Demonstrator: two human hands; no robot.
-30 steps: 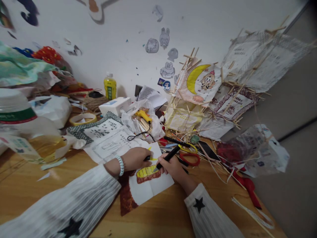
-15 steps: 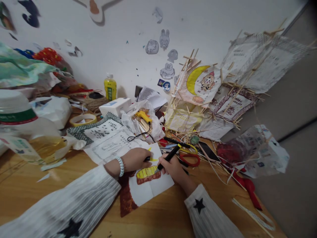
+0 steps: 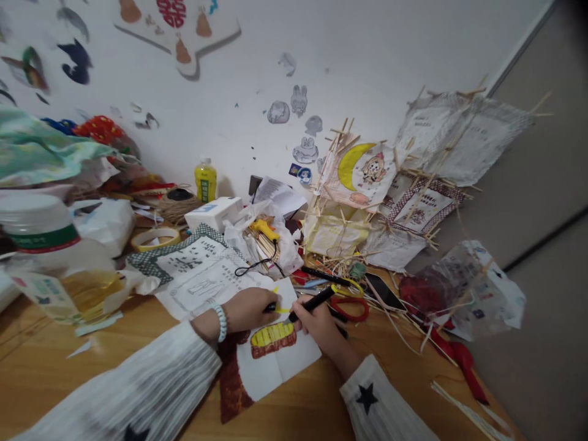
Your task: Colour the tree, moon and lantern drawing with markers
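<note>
Our right hand point(image 3: 313, 320), lower centre of the frame, has its fingers clamped on one black marker point(image 3: 318, 301). One yellow-and-brown drawing point(image 3: 273, 340) lies just below and left of the tip, long axis running sideways, rising rightward; this hand is nearer. Our left hand point(image 3: 250, 310) rests on one white paper point(image 3: 278, 372); one small black object point(image 3: 270, 307) shows at its fingers, whether gripped we cannot tell. Outward: one phone point(image 3: 384, 293) right, one bottle point(image 3: 205, 182) left of centre.
</note>
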